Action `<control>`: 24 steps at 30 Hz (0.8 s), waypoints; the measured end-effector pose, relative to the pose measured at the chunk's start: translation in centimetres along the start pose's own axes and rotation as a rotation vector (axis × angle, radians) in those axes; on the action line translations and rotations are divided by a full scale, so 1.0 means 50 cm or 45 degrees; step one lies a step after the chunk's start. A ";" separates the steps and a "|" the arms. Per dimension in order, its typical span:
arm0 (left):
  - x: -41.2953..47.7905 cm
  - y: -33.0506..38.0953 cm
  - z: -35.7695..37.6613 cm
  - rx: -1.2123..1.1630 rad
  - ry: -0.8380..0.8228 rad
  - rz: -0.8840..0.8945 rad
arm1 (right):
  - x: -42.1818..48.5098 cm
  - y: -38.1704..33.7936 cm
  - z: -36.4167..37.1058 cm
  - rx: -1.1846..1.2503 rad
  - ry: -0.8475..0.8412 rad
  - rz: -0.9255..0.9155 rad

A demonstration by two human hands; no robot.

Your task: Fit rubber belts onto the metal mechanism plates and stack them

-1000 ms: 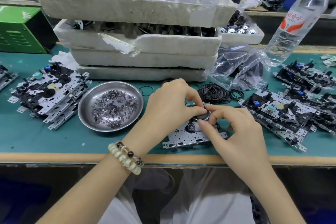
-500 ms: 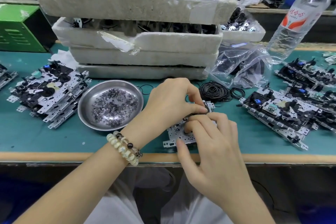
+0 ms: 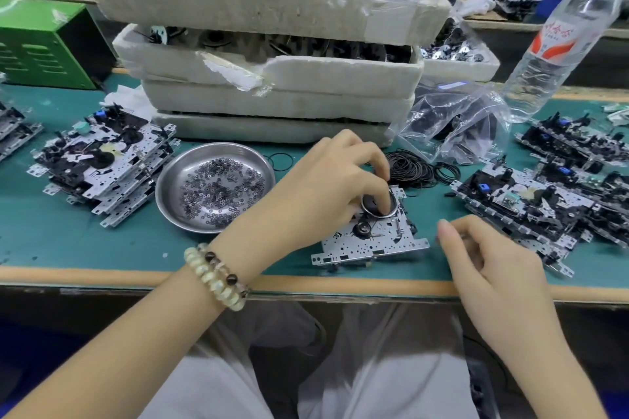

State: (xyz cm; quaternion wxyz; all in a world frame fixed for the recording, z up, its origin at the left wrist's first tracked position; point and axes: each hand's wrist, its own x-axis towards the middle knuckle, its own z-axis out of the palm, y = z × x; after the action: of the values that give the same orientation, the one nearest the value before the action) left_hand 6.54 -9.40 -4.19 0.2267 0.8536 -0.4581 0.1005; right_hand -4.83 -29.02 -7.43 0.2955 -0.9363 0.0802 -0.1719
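A metal mechanism plate [image 3: 374, 243] lies on the green mat near the front edge. My left hand [image 3: 326, 187] rests on it, fingertips pressing the round black flywheel [image 3: 376, 206] at the plate's far end. My right hand [image 3: 490, 255] hovers just right of the plate, fingers curled and apart, holding nothing I can see. A heap of black rubber belts [image 3: 413, 170] lies just behind the plate. A stack of plates [image 3: 98, 167] stands at the left, and more plates [image 3: 531, 204] lie at the right.
A steel dish [image 3: 170, 187] of small washers sits left of my left hand. Stacked foam trays [image 3: 272, 105] fill the back. A clear plastic bag [image 3: 456, 126] and a water bottle [image 3: 558, 41] stand at the back right. A green box [image 3: 37, 44] is at far left.
My right hand has come off the plate and moved right and toward the front edge. My left hand stays on the flywheel.
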 end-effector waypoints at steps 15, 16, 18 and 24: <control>-0.145 0.020 0.042 -0.271 1.038 -0.451 | 0.094 -0.038 -0.055 0.790 -0.763 0.332; -0.146 0.020 0.042 -0.286 1.051 -0.465 | 0.098 -0.049 -0.063 0.814 -0.753 0.331; -0.147 0.019 0.041 -0.294 1.091 -0.500 | 0.109 -0.073 -0.083 0.838 -0.707 0.325; -0.149 0.021 0.036 -0.285 1.273 -0.599 | 0.133 -0.156 -0.133 0.098 -0.551 -0.096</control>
State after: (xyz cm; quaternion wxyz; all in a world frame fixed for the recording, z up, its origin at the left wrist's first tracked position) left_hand 1.46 -5.26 -8.27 0.5218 0.7519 -0.1001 0.3904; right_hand -0.75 -27.86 4.03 0.3347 -0.9417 -0.0269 0.0192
